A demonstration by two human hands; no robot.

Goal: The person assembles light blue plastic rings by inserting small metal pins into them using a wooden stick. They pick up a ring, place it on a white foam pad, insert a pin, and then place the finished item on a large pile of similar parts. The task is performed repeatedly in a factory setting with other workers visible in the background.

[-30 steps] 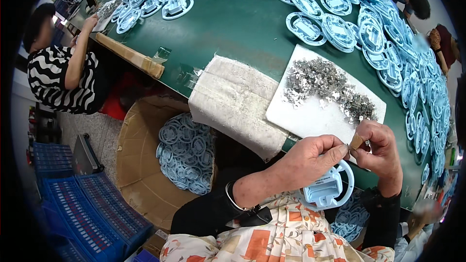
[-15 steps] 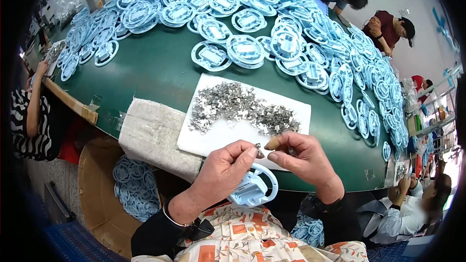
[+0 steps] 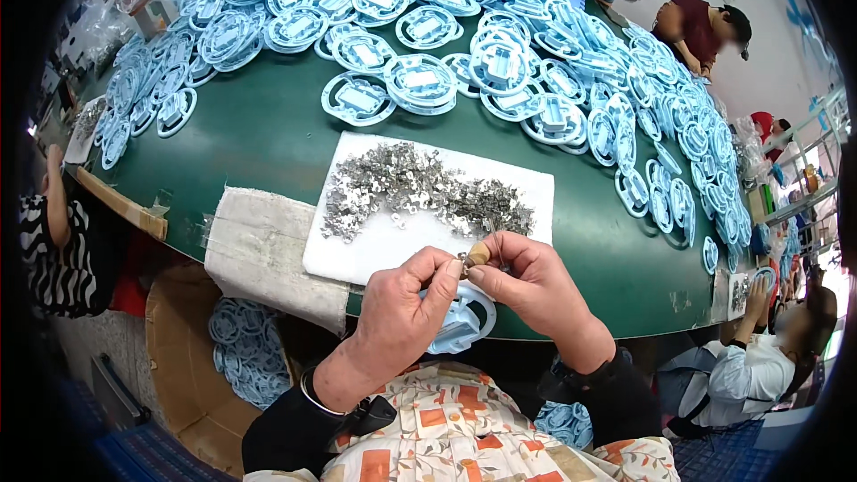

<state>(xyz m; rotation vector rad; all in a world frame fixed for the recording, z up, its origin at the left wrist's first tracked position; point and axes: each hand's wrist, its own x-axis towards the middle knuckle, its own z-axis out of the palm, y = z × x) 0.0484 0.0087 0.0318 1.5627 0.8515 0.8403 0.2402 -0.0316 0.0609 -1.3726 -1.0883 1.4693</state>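
Note:
My left hand (image 3: 402,308) pinches a small metal clip (image 3: 463,259) between thumb and forefinger. Below those fingers hangs a light-blue plastic ring piece (image 3: 466,321) with a raised housing inside, held in the same hand. My right hand (image 3: 540,290) is closed, its thumb and a brown-covered fingertip meeting the clip from the right. More small metal bits show between its fingers, partly hidden. Just beyond both hands, a white foam board (image 3: 357,261) carries a loose heap of small metal clips (image 3: 420,183).
A large pile of blue ring pieces (image 3: 420,80) spreads over the green table (image 3: 259,134). A cloth-covered block (image 3: 268,245) sits left of the board. Below the table edge stands a cardboard box (image 3: 178,348) holding more ring pieces. Several people work around the table.
My right hand has closed in on my left, and its fingertips now meet at the metal clip. The ring piece stays under my left fingers. The whole view has shifted slightly.

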